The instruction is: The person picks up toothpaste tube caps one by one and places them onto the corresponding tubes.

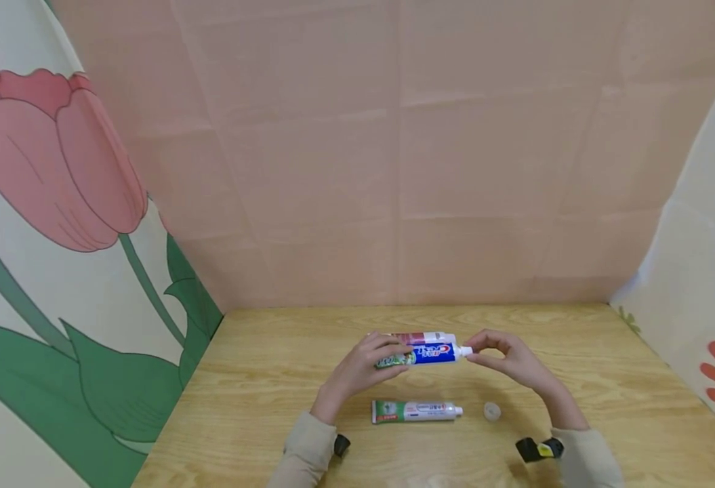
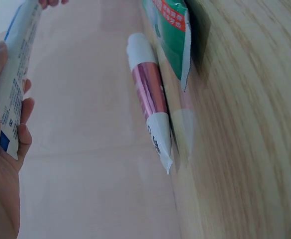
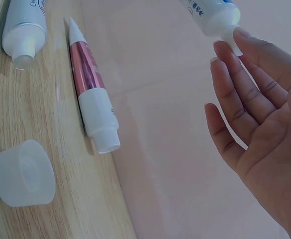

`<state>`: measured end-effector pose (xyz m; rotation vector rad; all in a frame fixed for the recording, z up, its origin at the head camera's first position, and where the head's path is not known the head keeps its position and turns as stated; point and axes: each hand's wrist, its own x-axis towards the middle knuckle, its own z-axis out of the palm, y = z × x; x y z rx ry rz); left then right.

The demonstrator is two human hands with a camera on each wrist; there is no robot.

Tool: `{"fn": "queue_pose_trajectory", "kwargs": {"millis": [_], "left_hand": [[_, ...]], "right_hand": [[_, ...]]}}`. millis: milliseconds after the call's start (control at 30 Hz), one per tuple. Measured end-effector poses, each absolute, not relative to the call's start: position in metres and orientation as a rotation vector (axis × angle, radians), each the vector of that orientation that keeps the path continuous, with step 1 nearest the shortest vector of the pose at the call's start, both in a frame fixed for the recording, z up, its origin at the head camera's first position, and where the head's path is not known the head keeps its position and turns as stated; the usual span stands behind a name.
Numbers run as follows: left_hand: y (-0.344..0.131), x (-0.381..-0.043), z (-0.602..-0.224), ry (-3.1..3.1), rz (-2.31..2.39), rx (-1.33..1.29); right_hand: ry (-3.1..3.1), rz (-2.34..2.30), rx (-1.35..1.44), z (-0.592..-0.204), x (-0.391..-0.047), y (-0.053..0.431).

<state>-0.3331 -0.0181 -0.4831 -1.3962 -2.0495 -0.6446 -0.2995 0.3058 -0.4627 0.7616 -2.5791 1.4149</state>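
My left hand (image 1: pixel 362 364) grips a blue and white toothpaste tube (image 1: pixel 435 353) above the table, its nozzle end pointing right. Thumb and fingers of my right hand (image 1: pixel 516 359) pinch the small white tip of that tube, as the right wrist view also shows with the tube's shoulder (image 3: pixel 220 20). Behind it lies a red and white toothpaste tube (image 2: pixel 150 89), partly hidden by the held one in the head view. Nearer to me, a green and white toothpaste tube (image 1: pixel 419 411) rests on the wood, its nozzle to the right.
A loose whitish cap (image 3: pixel 23 174) sits on the wooden table (image 1: pixel 259 407), right of the green and white tube. Black wrist straps show at both cuffs. A pinkish sheet (image 1: pixel 394 169) hangs behind the table, with flower-patterned walls on either side.
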Motion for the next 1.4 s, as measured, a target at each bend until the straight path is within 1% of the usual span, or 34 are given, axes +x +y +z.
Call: {"fn": "queue_pose_trajectory", "kwargs": {"millis": [700, 1400], "left_hand": [[-0.0136, -0.3322, -0.4857, -1.946, -0.615, -1.437], [-0.0097, -0.3332, -0.4864, -1.850, -0.486, -1.354]], "right_hand": [[-2.465, 1.592, 1.010, -0.4615, -0.3001, 0.3076], [-2.495, 1.647, 0.959, -0.4544, -0.2977, 0.3033]]}}
